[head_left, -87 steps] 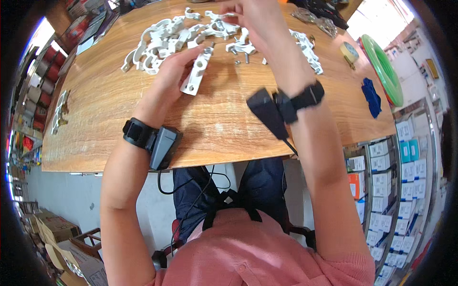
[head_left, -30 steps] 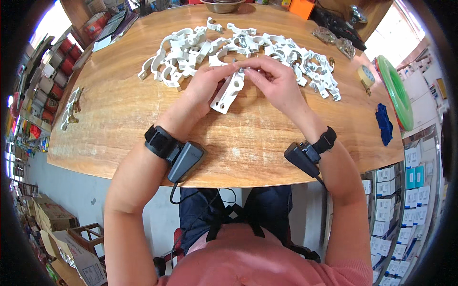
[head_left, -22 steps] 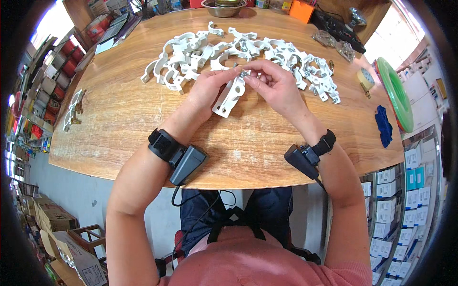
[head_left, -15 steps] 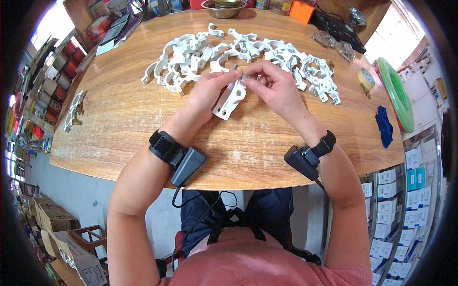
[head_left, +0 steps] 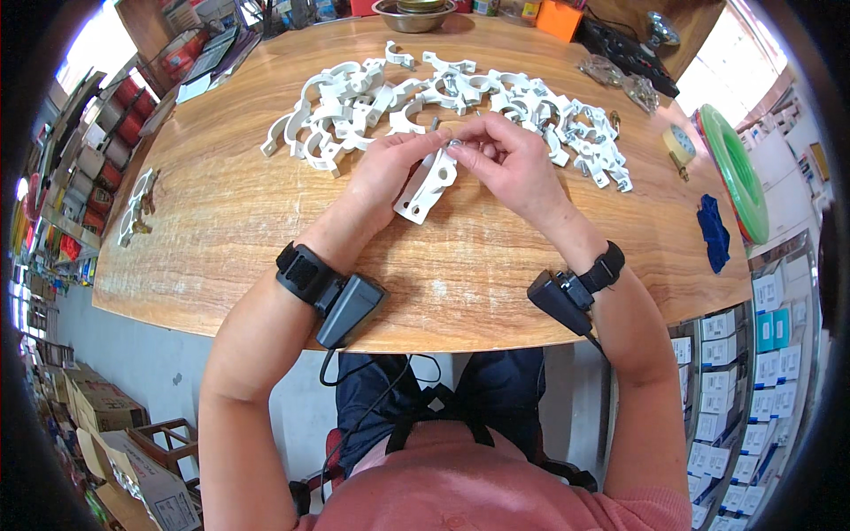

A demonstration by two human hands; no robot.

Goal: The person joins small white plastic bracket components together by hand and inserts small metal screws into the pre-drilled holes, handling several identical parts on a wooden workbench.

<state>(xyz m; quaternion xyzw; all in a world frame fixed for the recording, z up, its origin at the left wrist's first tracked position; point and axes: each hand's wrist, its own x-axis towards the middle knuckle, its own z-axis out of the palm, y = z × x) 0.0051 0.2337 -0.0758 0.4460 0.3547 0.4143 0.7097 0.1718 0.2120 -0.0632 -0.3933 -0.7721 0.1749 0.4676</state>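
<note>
The person's left hand (head_left: 381,170) pinches a white pipe clamp (head_left: 428,189) between the thumb and the fingers, which are partly hidden. The clamp is tilted, over the wooden table (head_left: 221,239), just this side of a big heap of white clamps (head_left: 354,97). Its low end shows two holes. A grey bolt (head_left: 435,124) sticks up near the left thumb tip.

The right hand (head_left: 518,164) has its thumb and first finger pressed on a small silver metal piece (head_left: 454,142) at the clamp's top end. It is too small to tell if it is a nut.

To the right lie a roll of tape (head_left: 680,140), a blue cloth (head_left: 712,234) and a green ring (head_left: 735,177). A metal bowl (head_left: 413,21) sits at the far edge.
</note>
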